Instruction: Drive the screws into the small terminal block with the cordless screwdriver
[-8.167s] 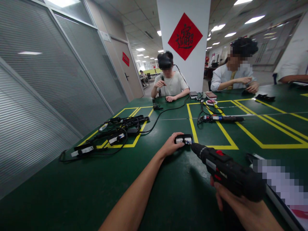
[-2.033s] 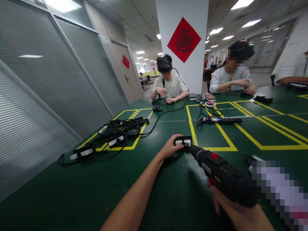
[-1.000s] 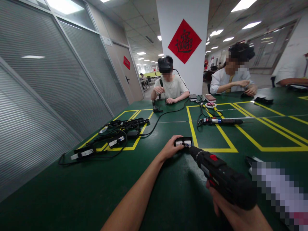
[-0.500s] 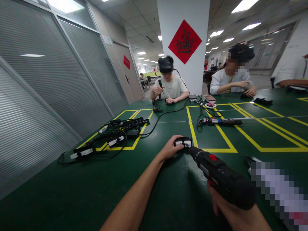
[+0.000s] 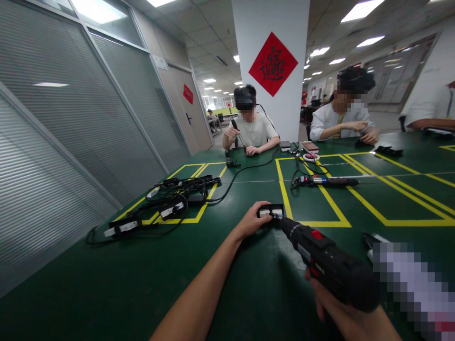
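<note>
My left hand [image 5: 251,219] grips the left end of a small black case [image 5: 277,207] with white parts inside, low over the green table [image 5: 170,279]. On the right, my right hand [image 5: 320,293] is wrapped round the handle of a black and red power drill [image 5: 330,260]. The drill points forward and left, its front end at the lower right edge of the case. Whether the tip touches the case cannot be made out. Much of my right hand is hidden under the drill body.
Black adapters with cables [image 5: 170,207] lie at the left. A pen-like electric screwdriver [image 5: 327,181] lies beyond the drill. Yellow tape [image 5: 316,223] marks the table. Across it, one person [image 5: 261,128] holds a tool and another [image 5: 322,121] handles a dark part. A blurred-out item [image 5: 412,274] is at the right.
The view has tilted up very slightly. Both hands, the case and the drill keep nearly the same places. The person opposite has shifted the held tool a little to the left.
</note>
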The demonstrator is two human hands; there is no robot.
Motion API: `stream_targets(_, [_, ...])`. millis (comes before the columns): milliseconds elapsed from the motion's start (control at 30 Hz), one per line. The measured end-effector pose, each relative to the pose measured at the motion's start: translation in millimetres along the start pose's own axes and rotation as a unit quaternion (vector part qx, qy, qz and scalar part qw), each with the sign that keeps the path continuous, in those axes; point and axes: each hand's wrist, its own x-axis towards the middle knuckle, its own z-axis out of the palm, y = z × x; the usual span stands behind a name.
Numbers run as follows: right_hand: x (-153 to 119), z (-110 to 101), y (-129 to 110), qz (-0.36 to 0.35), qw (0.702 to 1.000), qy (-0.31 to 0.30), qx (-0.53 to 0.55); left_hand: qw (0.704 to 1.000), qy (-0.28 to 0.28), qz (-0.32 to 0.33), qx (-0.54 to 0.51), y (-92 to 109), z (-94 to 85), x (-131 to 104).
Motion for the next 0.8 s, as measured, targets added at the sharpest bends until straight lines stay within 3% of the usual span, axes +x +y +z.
stream_targets(233, [3,0,6,-0.044,0.999,-0.010,-0.029,1.000,0.001,-0.002,0.001,-2,0.6,0])
stream_targets(567, [-1,0,-15,-0.086,0.996,-0.025,-0.030,1.000,0.003,0.002,-0.005,-4,0.7,0])
stream_targets(800, [2,-7,-11,-0.090,0.995,-0.040,-0.016,1.000,0.006,-0.002,-0.005,-6,1.2,1])
